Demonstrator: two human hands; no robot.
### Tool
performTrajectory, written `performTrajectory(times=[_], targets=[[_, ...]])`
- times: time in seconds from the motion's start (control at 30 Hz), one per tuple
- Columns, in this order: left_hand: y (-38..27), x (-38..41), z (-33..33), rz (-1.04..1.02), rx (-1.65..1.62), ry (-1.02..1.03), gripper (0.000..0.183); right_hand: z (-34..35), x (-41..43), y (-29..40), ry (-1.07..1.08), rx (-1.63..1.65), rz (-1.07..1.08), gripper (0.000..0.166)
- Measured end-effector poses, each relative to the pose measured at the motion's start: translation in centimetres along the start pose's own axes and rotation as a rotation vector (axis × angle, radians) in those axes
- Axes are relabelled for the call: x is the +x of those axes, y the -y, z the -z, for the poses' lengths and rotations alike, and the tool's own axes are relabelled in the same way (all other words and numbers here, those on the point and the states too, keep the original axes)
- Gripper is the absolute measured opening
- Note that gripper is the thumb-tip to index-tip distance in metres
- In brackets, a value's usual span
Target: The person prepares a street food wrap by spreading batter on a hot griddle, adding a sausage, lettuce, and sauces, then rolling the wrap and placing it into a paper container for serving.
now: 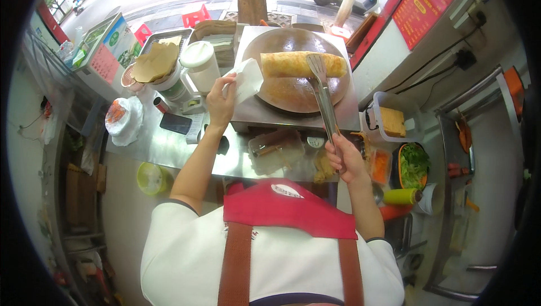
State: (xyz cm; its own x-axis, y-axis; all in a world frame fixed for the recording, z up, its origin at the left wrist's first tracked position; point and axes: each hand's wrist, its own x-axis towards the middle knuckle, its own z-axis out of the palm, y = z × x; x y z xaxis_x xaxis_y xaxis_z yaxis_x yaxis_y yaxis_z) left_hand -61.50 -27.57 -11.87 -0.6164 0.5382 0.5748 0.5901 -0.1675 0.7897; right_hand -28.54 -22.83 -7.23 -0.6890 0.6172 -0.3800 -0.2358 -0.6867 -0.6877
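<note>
My left hand [224, 96] holds a white paper bag [248, 81] by its edge, close to the left end of a rolled, browned crepe [287, 65]. In my right hand [346, 156] are metal tongs [327, 107], whose slotted upper jaw lies on top of the crepe and whose other jaw is beneath it. The crepe is over the round griddle [287, 94]; whether it touches the plate I cannot tell.
Left of the griddle stand a lidded white jug [200, 62], brown paper bags [156, 62] and a black phone [175, 123]. At right are a plastic box of crackers [392, 120], shredded carrot [381, 168], lettuce [413, 162] and a yellow-green bottle [399, 196]. A plastic tub [277, 149] sits below the griddle.
</note>
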Motion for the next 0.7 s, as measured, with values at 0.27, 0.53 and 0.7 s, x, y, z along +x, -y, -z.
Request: performTrajectory(times=[0.27, 0.53, 0.7], targets=[[-3.7, -0.2, -2.1, -0.081, -0.122, -0.113, 0.010, -1.0, -1.6, 0.2, -0.057, -0.086, 0.059, 0.025], [-4.1, -0.5, -4.2, -0.372, -0.013, -0.174, 0.006, -2.8, -3.1, 1.0, -0.230, -0.390, 0.195, 0.043], [-4.3, -1.0, -6.1, -0.471, 0.029, -0.244, 0.007, -5.3, -4.9, 2.4, -0.259, -0.588, 0.240, 0.048]])
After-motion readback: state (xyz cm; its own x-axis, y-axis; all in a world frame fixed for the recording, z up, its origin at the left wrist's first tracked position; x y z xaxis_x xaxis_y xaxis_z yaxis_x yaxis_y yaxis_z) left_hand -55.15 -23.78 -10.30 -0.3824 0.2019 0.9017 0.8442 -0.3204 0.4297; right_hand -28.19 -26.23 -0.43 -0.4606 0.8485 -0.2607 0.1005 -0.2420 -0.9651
